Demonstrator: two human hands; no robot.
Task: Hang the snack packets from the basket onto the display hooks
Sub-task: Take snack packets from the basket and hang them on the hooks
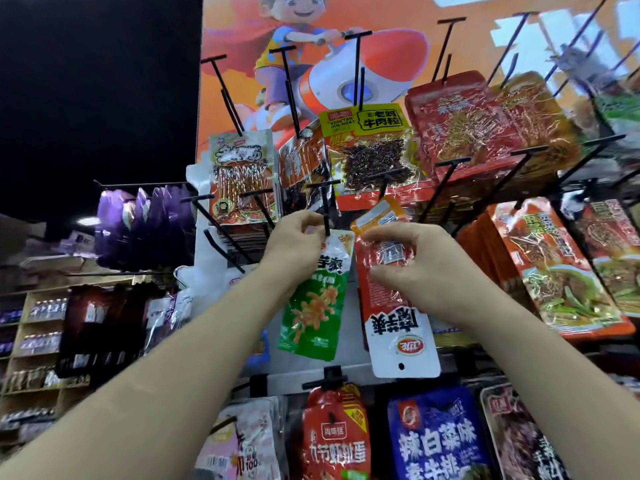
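- The left hand (294, 247) is pinching the white top of the green packet (315, 306) between thumb and fingertips, right at the tip of a black hook (325, 216) in the middle row.
- Whether the hook is already passing through the packet's hole I cannot tell, as the fingers are covering that spot.
- The right hand (415, 265), just to the right, is gripping a red packet (381, 299) with curled fingers. The packet is hanging upside down, with its hang hole (401, 366) at the bottom end.
- The basket is not showing in this view.
- Doing this step well, as I judge it, is meaning holding the green top flat and taut, lining its hole up with the hook tip, then sliding it far along the prong before letting go.
- The red packet is needing a flip to bring its hole uppermost, and holding it clear of the green one is avoiding a snag.
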